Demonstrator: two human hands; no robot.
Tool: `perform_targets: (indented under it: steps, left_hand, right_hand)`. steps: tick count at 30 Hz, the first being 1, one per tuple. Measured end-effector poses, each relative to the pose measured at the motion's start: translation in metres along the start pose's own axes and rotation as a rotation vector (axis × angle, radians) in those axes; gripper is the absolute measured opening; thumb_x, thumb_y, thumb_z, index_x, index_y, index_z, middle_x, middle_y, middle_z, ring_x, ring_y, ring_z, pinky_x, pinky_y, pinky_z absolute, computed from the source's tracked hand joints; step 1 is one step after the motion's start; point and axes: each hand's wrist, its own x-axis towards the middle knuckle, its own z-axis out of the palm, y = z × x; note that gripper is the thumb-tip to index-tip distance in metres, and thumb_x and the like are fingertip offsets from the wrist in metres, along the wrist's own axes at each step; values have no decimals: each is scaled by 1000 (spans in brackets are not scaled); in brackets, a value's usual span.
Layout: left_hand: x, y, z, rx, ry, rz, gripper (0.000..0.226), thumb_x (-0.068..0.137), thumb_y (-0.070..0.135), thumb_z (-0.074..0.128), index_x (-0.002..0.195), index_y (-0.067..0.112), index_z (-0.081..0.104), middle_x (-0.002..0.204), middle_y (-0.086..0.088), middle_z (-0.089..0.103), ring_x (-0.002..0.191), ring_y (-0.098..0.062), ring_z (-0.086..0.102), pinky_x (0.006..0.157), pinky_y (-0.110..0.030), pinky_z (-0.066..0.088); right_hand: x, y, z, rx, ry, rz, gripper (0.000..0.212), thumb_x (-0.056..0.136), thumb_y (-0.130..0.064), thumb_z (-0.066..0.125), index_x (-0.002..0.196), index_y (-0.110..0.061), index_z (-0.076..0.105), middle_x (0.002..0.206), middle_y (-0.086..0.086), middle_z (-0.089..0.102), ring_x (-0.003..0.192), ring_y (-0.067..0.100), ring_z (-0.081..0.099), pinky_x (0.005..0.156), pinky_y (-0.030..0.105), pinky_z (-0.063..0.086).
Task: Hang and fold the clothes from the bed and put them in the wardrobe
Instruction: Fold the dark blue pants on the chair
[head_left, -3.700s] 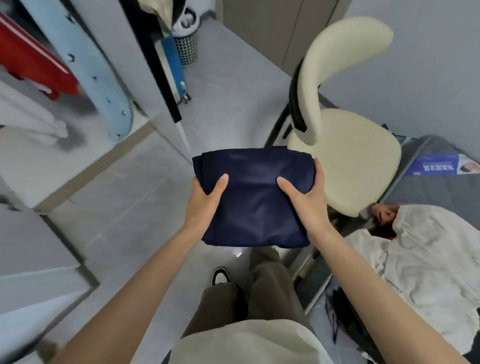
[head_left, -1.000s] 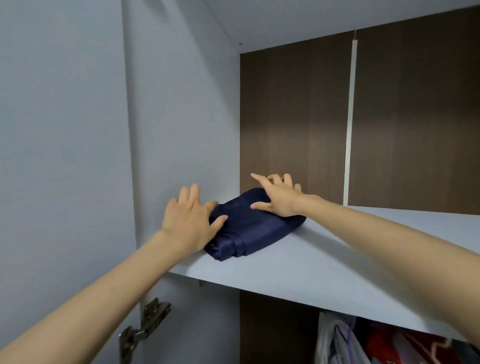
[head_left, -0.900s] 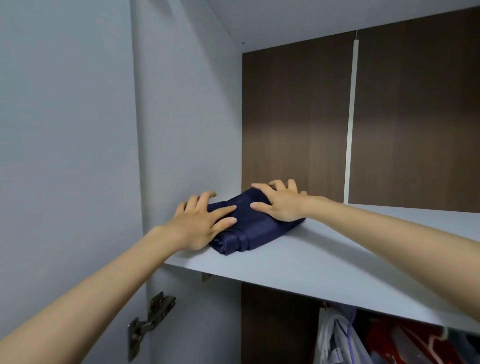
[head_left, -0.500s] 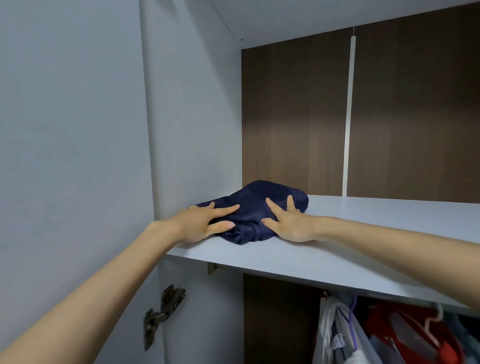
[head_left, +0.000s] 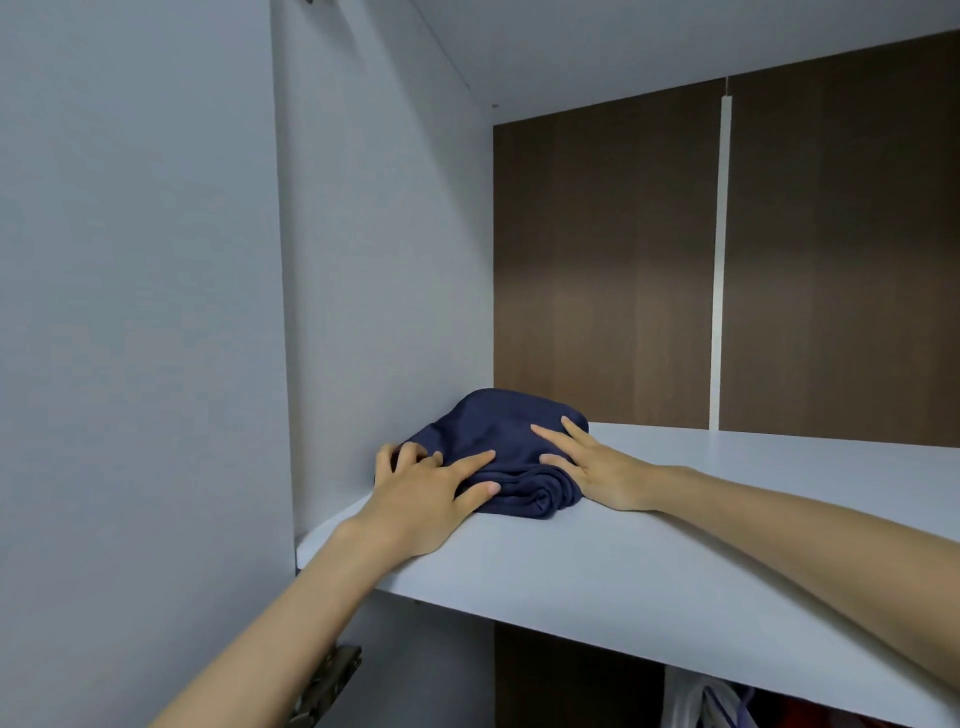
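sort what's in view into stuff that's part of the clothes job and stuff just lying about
Part of the job:
- folded navy garment, lying on the wardrobe shelf
- left hand and right hand, both touching the garment

Just there:
- door hinge
- white bag below the shelf
- brown back panel

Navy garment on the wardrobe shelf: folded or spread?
Folded. The navy garment sits as a compact bundle on the shelf, layered fold edges showing at its front, left hand and right hand on it.
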Motion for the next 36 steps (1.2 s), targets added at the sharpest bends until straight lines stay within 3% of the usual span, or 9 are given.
perform_targets:
  steps: [3,8,11,14,18,21,24,32,36]
  left_hand:
    - [1,-1,3,-148,-12,-27,49,95,64,23,144,55,21,153,-4,33,144,-21,15,115,-46,-6]
    - [-3,-1,2,-215,78,-8,51,96,62,25,144,49,28,150,7,38,143,-19,18,115,-52,-10]
    - [-8,-1,-3,-254,173,-7,46,99,53,30,142,40,38,144,8,46,137,-17,32,118,-49,4]
    - [-17,2,-13,-294,323,11,40,102,38,36,140,31,45,139,5,53,127,-18,47,112,-41,25]
    - [-43,22,-31,-587,475,27,39,100,25,43,138,23,50,133,3,59,117,-19,55,102,-37,40]
    - [-69,46,-41,-642,469,98,41,99,23,46,140,22,48,127,0,62,111,-21,58,94,-38,45]
    - [-93,66,-53,-643,437,170,45,97,24,47,142,24,45,122,-3,64,103,-22,61,89,-38,48]
    - [-166,125,-76,-776,312,368,48,99,33,45,146,27,37,145,0,47,130,-20,45,101,-34,39]
    - [-212,154,-86,-821,260,467,49,99,34,46,146,29,36,144,1,48,126,-19,49,100,-34,40]
  right_hand:
    - [2,3,1,23,14,-4,53,104,-42,30,152,-42,7,161,3,-18,149,21,5,114,25,13]
    - [-7,-4,-1,26,108,-13,52,103,-44,33,152,-36,17,163,4,-3,150,17,-2,118,31,8]
    - [-24,-16,-5,-17,252,-36,47,103,-32,41,148,-28,31,160,3,14,144,21,25,115,30,23]
    - [-48,-32,-10,-59,371,-17,42,100,-26,46,142,-24,41,150,-2,31,129,17,42,107,31,35]
    - [-93,-54,-16,2,477,19,37,98,-23,48,136,-25,48,141,-6,38,106,8,46,96,22,36]
    - [-141,-71,-19,14,582,46,34,97,-22,50,131,-27,52,132,-8,44,97,3,47,86,16,32]
    - [-199,-87,-20,3,667,117,30,97,-26,50,127,-30,55,124,-12,50,92,6,55,79,19,37]
    - [-358,-123,-11,0,766,322,25,97,-23,51,118,-31,60,108,-15,64,83,2,58,71,14,42]
    - [-431,-142,-2,21,804,404,24,96,-21,51,116,-31,61,106,-17,65,76,3,59,66,8,41]
